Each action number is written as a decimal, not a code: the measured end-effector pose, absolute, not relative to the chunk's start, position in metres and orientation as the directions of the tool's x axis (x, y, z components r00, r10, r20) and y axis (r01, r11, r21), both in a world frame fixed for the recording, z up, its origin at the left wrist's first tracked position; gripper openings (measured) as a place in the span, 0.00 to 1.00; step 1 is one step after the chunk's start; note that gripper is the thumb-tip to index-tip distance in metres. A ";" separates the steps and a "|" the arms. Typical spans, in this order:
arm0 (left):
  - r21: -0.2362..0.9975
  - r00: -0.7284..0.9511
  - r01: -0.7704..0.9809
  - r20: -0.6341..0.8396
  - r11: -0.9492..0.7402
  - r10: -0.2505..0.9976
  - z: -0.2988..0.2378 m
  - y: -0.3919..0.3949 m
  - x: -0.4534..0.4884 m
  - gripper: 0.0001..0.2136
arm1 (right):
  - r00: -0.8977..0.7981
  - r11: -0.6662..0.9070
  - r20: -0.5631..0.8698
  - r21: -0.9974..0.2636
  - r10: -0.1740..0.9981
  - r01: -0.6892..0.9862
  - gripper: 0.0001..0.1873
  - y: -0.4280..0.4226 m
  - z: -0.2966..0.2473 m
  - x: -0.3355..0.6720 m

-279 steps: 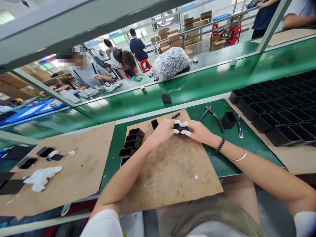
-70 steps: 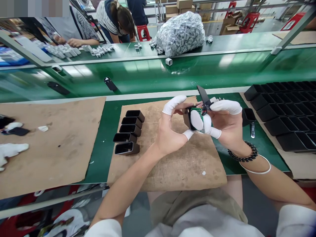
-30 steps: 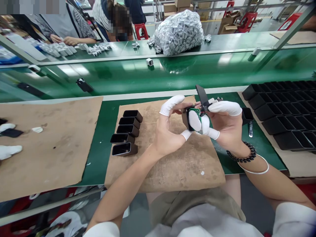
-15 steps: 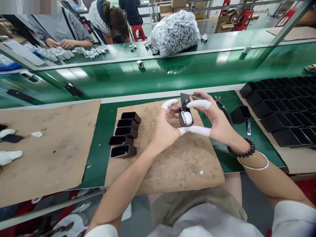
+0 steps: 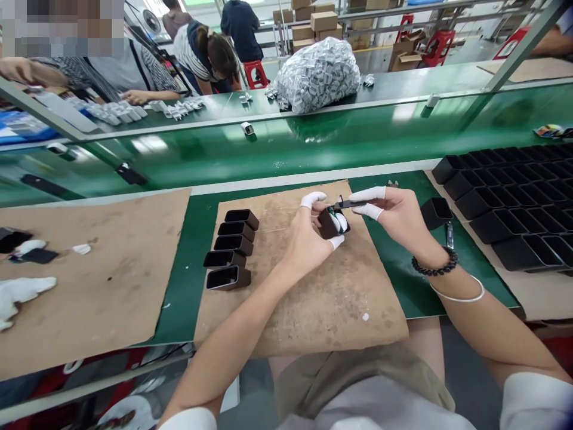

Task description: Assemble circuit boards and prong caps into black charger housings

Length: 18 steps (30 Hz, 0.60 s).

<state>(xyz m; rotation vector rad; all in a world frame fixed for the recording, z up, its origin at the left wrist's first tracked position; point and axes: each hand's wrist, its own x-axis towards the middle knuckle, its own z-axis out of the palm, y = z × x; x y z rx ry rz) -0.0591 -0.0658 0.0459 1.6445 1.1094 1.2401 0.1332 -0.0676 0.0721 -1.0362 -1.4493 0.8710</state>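
My left hand (image 5: 308,236), with white finger cots, grips a small black rectangular housing (image 5: 329,224) above the cardboard sheet. White rounded parts (image 5: 339,223) and a bit of green show in the housing's opening. Between the thumb and finger of my right hand (image 5: 394,218), also in white cots, is a flat black cover (image 5: 351,203), held level over the opening. Several black housings (image 5: 233,245) stand in a column to the left of my left hand, their open ends showing.
Under my hands lies a cardboard sheet (image 5: 308,310) on the green bench. Rows of black housings (image 5: 505,209) fill the right side, with a lone housing (image 5: 436,212) and a small cutter (image 5: 450,235) nearer. Beyond the channel sits a bag of grey-white parts (image 5: 317,74). Co-workers are across the bench.
My right hand has moved off the housing to the right and tipped the cover from upright to nearly level. The housing is now tilted in my left hand.
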 end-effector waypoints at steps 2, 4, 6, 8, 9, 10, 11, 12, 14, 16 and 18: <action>0.907 0.104 0.250 0.323 -0.339 0.941 0.040 -0.068 -0.053 0.36 | 0.015 0.353 0.368 -0.902 0.930 0.250 0.07 -0.073 0.070 0.129; 0.909 0.080 0.243 0.329 -0.338 0.941 0.034 -0.068 -0.049 0.36 | -0.014 0.354 0.377 -0.857 0.926 0.374 0.11 -0.076 0.068 0.125; 0.920 0.050 0.236 0.309 -0.312 0.950 0.031 -0.066 -0.048 0.37 | -0.072 0.364 0.374 -0.810 0.924 0.460 0.14 -0.078 0.065 0.121; 0.932 0.015 0.252 0.267 -0.262 0.964 0.029 -0.066 -0.047 0.37 | -0.101 0.368 0.369 -0.785 0.924 0.498 0.14 -0.079 0.063 0.119; 0.935 0.000 0.262 0.246 -0.237 0.969 0.029 -0.066 -0.046 0.37 | -0.099 0.364 0.367 -0.778 0.925 0.511 0.14 -0.079 0.063 0.118; 0.938 -0.012 0.272 0.227 -0.216 0.974 0.028 -0.067 -0.045 0.38 | -0.089 0.357 0.367 -0.773 0.926 0.525 0.14 -0.079 0.063 0.117; 0.939 -0.017 0.278 0.215 -0.202 0.976 0.028 -0.068 -0.043 0.38 | -0.075 0.351 0.371 -0.766 0.925 0.539 0.13 -0.080 0.063 0.117; 0.941 -0.017 0.278 0.208 -0.195 0.978 0.027 -0.069 -0.041 0.38 | -0.062 0.349 0.382 -0.753 0.922 0.557 0.13 -0.081 0.063 0.116; 0.947 -0.009 0.260 0.196 -0.187 0.981 0.026 -0.072 -0.038 0.38 | -0.047 0.359 0.418 -0.711 0.907 0.605 0.12 -0.083 0.062 0.114; 0.953 0.001 0.248 0.181 -0.175 0.984 0.024 -0.073 -0.036 0.38 | -0.064 0.374 0.453 -0.640 0.889 0.671 0.10 -0.084 0.059 0.111; 0.950 0.004 0.267 0.169 -0.164 0.986 0.022 -0.072 -0.035 0.37 | -0.103 0.375 0.461 -0.550 0.881 0.746 0.07 -0.084 0.054 0.108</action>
